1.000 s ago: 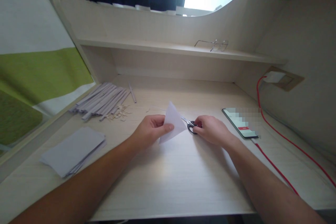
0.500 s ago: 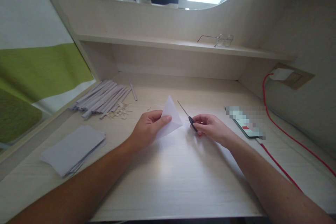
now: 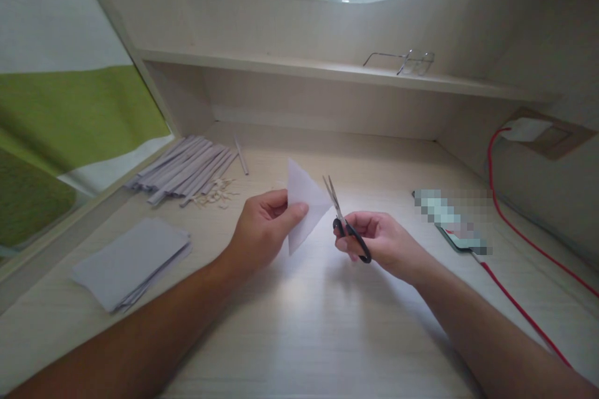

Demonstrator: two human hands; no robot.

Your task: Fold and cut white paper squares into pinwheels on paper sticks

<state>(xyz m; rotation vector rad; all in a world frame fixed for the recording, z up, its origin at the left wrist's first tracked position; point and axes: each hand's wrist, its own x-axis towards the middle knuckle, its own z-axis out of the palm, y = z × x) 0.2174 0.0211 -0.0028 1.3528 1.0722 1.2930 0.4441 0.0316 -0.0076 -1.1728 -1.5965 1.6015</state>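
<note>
At frame centre, the left hand (image 3: 262,227) pinches a folded paper triangle (image 3: 304,202); the right hand (image 3: 379,240) grips small scissors (image 3: 344,221), blades slightly parted beside the paper's edge.

Pale wooden desk (image 3: 299,336), shelf (image 3: 299,70)

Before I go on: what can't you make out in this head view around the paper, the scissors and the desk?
- Phone screen: blurred out, unreadable.
- Paper: its left part is hidden behind the left hand.
- Scissors: the handle loops are partly covered by the fingers of the right hand; whether the blades touch the paper is unclear.
- Red cable: cut off by the right and bottom edges.
- Scraps beside the strips: too small to tell apart.
</note>
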